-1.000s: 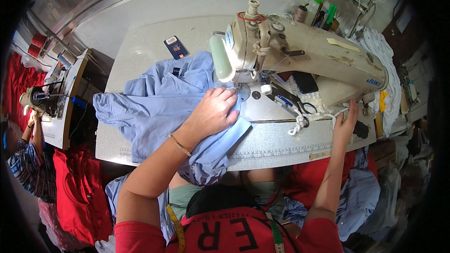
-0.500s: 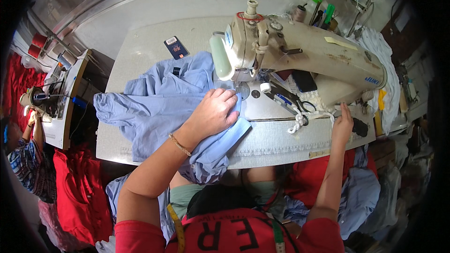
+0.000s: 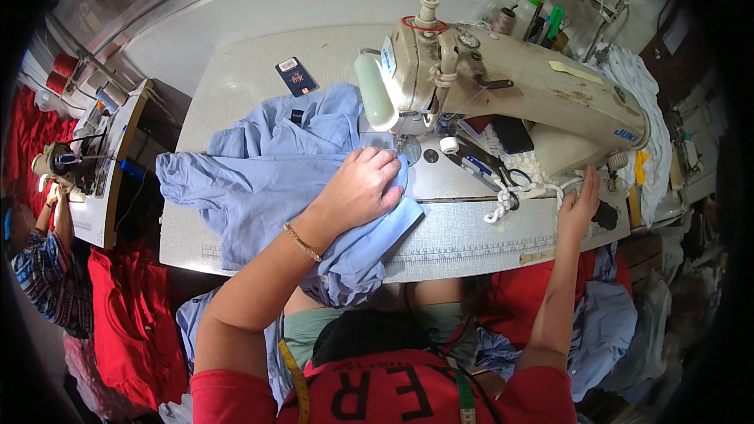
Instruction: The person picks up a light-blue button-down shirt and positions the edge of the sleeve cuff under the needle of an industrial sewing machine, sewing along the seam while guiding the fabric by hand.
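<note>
A light blue shirt [image 3: 267, 177] lies bunched over the left half of the sewing table, one edge near the needle of a cream sewing machine [image 3: 542, 82]. My left hand [image 3: 365, 180] presses down on the shirt just in front of the needle area, fingers curled together on the cloth. What lies beneath those fingertips is hidden. At the right end of the machine, my right hand [image 3: 580, 206] rests by the base with fingers stretched out. A knotted white cord [image 3: 506, 202] runs up to it. I cannot see it gripping anything.
Scissors [image 3: 514, 177], a dark phone [image 3: 512, 135] and a small white bottle [image 3: 448, 145] lie under the machine arm. A dark card-like packet [image 3: 295, 77] lies behind the shirt. At far left another person [image 3: 51, 267] works at a second machine [image 3: 67, 161].
My right hand's fingers have shifted slightly up and to the right along the machine base. The left hand and shirt look almost unmoved; the whole view has shifted a little.
</note>
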`<action>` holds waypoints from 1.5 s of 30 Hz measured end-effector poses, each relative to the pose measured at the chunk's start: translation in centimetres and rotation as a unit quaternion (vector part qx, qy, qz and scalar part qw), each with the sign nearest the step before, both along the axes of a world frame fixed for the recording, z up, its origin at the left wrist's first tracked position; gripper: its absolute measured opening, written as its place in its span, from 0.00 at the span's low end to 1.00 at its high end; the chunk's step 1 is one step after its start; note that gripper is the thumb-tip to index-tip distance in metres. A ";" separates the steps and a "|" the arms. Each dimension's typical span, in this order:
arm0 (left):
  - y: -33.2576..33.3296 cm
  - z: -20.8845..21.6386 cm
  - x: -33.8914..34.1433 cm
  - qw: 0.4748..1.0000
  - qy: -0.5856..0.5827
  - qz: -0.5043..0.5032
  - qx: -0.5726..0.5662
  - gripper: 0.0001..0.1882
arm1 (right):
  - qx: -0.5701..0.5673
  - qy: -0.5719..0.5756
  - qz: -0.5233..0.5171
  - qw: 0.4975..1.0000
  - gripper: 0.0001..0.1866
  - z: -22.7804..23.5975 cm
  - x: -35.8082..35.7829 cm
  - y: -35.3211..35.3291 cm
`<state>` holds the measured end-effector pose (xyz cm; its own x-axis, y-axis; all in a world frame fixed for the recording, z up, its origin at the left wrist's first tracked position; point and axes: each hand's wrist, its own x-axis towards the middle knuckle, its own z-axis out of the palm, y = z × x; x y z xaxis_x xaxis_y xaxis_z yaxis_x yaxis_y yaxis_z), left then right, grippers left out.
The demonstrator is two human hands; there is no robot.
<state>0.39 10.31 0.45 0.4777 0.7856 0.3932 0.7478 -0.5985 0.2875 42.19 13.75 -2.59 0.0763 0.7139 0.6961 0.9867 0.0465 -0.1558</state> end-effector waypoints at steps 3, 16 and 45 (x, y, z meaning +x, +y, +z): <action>-0.1 0.1 0.0 1.000 0.000 0.000 0.001 0.20 | -0.012 -0.024 -0.018 0.999 0.30 0.2 -0.1 -0.3; 0.3 -0.3 -0.2 1.000 0.004 -0.003 0.015 0.19 | 0.172 0.138 0.104 0.970 0.21 14.3 6.4 7.1; -5.6 0.2 -0.8 0.993 0.067 0.019 -0.091 0.34 | 0.141 0.628 0.147 0.751 0.22 5.7 13.3 12.6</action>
<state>-0.45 4.67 0.63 0.4854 0.8561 0.1775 0.8071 -0.5168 0.2854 55.49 26.35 3.15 0.6672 0.6660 0.3338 0.0110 0.4392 -0.8983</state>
